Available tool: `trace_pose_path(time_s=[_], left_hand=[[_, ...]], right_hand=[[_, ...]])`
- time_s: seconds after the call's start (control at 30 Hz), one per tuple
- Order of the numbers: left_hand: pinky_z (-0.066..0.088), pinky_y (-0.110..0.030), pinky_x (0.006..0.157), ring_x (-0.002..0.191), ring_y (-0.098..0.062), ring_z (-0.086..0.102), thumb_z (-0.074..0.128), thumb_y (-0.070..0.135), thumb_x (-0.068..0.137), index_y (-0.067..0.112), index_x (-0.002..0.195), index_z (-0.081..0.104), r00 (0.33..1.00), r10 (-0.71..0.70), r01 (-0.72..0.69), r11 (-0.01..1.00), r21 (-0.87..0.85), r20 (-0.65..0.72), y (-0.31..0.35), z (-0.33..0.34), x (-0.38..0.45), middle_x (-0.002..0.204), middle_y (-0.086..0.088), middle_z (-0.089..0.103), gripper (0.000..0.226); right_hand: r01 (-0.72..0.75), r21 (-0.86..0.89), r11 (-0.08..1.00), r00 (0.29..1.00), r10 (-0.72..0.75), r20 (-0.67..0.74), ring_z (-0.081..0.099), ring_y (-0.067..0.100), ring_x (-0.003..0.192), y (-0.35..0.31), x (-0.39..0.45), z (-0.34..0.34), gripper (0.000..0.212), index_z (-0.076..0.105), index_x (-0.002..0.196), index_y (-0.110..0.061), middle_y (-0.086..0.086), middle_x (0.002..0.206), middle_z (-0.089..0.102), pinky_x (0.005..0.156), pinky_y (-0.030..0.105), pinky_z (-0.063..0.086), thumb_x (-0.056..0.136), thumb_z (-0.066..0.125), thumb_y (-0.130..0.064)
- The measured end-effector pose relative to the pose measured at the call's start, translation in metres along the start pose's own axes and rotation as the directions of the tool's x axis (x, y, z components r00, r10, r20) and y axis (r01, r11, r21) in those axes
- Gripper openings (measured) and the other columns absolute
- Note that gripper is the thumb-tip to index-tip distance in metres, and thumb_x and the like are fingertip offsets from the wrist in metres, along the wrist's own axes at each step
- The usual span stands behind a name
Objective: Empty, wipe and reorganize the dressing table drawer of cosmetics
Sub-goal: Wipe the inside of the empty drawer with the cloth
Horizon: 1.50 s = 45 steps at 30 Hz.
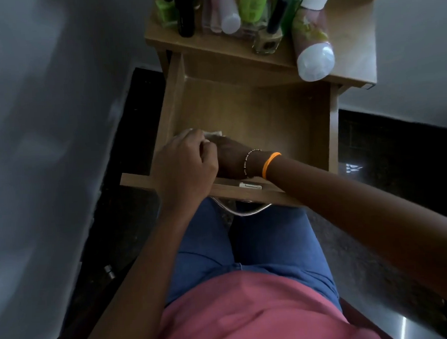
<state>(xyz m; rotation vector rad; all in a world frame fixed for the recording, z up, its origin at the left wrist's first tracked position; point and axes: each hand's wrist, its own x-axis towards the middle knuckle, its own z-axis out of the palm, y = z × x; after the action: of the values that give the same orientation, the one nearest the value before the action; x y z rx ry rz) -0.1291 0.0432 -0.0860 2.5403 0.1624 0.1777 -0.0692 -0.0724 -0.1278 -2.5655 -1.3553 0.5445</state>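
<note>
Head camera, looking down: a seated person in a pink top and blue jeans leans over the pulled-out wooden drawer (242,111) of a small dressing table, its floor bare wood. The right hand (233,159), wearing a beaded bracelet (249,161) and an orange band (270,164) at the wrist, reaches across into the drawer's near left corner, where a scrap of white cloth (212,134) shows just beyond the knuckles. Most of the cloth is hidden under the hands, and whether the right fingers press it flat or curl round it cannot be told. The left hand (188,160) lies over the drawer's near left edge, fingers loosely curled together, partly covering the right hand; what it holds, if anything, is hidden. A pale latch (249,185) sits on the near drawer front, and a curved metal handle (241,212) shows below it. On the worktop (351,56) at the far side stand the cosmetics: a pink bottle with a white cap (313,48) on its side at the right, a lime-green tube (253,2), a black tube (184,16), a green glass bottle (290,5). Their tops are cut off by the frame, and labels are too blurred to read.
</note>
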Motion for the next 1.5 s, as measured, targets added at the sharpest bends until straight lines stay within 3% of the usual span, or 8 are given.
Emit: trace_pose_path(time_s=[0.23,0.43,0.73,0.9,0.97,1.2,1.33,1.5], left_hand=[[0.029,-0.025,0.049,0.054,-0.017,0.045,0.041,0.027,0.087,0.019,0.066,0.048,0.996,0.049,-0.057,0.993,0.099,0.075,0.0,0.003,0.0,0.064,0.002,0.05,0.024],[0.017,-0.023,0.047,0.047,-0.006,0.03,0.043,0.026,0.091,0.02,0.062,0.039,0.99,0.077,-0.098,0.98,0.175,0.12,0.002,0.006,-0.001,0.054,0.008,0.034,0.031],[0.031,-0.029,0.056,0.058,-0.02,0.046,0.04,0.028,0.093,0.016,0.064,0.046,0.988,0.048,-0.074,0.982,0.174,0.147,0.0,0.008,0.003,0.062,0.002,0.046,0.032],[0.031,-0.029,0.055,0.057,-0.022,0.046,0.041,0.03,0.093,0.017,0.061,0.045,0.988,0.033,-0.058,0.985,0.163,0.153,-0.001,0.008,0.004,0.06,0.001,0.046,0.034],[0.033,-0.03,0.055,0.057,-0.023,0.047,0.041,0.031,0.093,0.017,0.06,0.043,0.987,0.028,-0.053,0.986,0.156,0.156,-0.002,0.008,0.004,0.06,0.0,0.047,0.035],[0.041,-0.033,0.058,0.06,-0.028,0.051,0.041,0.031,0.092,0.015,0.061,0.043,0.988,0.025,-0.047,0.988,0.147,0.152,-0.001,0.008,0.002,0.06,-0.002,0.048,0.035],[0.037,-0.031,0.057,0.059,-0.026,0.049,0.042,0.032,0.092,0.013,0.062,0.045,0.989,0.032,-0.055,0.986,0.157,0.146,-0.002,0.008,0.0,0.059,-0.001,0.047,0.036],[0.032,-0.029,0.058,0.061,-0.017,0.048,0.044,0.03,0.094,0.011,0.073,0.055,0.992,-0.046,0.057,0.994,-0.098,0.116,0.008,0.0,0.003,0.062,0.004,0.048,0.03]], right_hand=[[-0.232,0.092,0.968,0.95,0.204,0.237,0.046,0.024,0.112,0.032,-0.049,-0.012,0.038,0.052,0.125,-0.021,0.005,0.128,0.05,0.104,0.038,0.037,0.088,0.054,-0.014],[-0.508,0.004,0.861,0.717,0.42,0.556,0.044,0.025,0.125,0.062,-0.091,-0.057,0.059,0.042,0.136,-0.017,0.003,0.128,0.044,0.089,0.027,0.042,0.083,0.06,0.002],[-0.678,-0.248,0.692,0.729,0.589,-0.35,0.058,0.039,0.104,0.09,-0.06,-0.033,0.036,0.064,0.104,-0.006,0.021,0.105,0.064,0.087,0.051,0.045,0.092,0.038,-0.028],[-0.783,-0.465,0.413,0.552,0.806,-0.214,0.06,0.028,0.1,0.069,-0.069,-0.027,0.034,0.067,0.105,-0.014,0.015,0.097,0.069,0.081,0.032,0.049,0.074,0.069,-0.028],[-0.626,-0.548,0.555,0.643,0.765,0.039,0.044,0.032,0.124,0.057,-0.073,-0.019,0.044,0.048,0.13,-0.011,0.014,0.129,0.054,0.097,0.039,0.041,0.089,0.053,-0.026],[-0.772,-0.084,0.63,0.509,0.692,0.512,0.061,0.023,0.07,0.032,-0.09,-0.026,0.029,0.069,0.091,-0.01,0.006,0.082,0.065,0.08,0.036,0.054,0.089,0.047,-0.03],[-0.737,0.221,0.639,0.653,0.589,0.476,0.055,0.023,0.074,0.021,-0.083,-0.042,0.024,0.065,0.087,-0.009,0.006,0.08,0.06,0.065,0.027,0.041,0.089,0.048,-0.026],[-0.053,0.982,-0.184,0.898,0.421,0.127,0.066,0.022,0.077,0.007,-0.085,-0.044,0.027,0.061,0.102,-0.004,0.013,0.088,0.068,0.069,0.027,0.054,0.078,0.049,-0.008]])
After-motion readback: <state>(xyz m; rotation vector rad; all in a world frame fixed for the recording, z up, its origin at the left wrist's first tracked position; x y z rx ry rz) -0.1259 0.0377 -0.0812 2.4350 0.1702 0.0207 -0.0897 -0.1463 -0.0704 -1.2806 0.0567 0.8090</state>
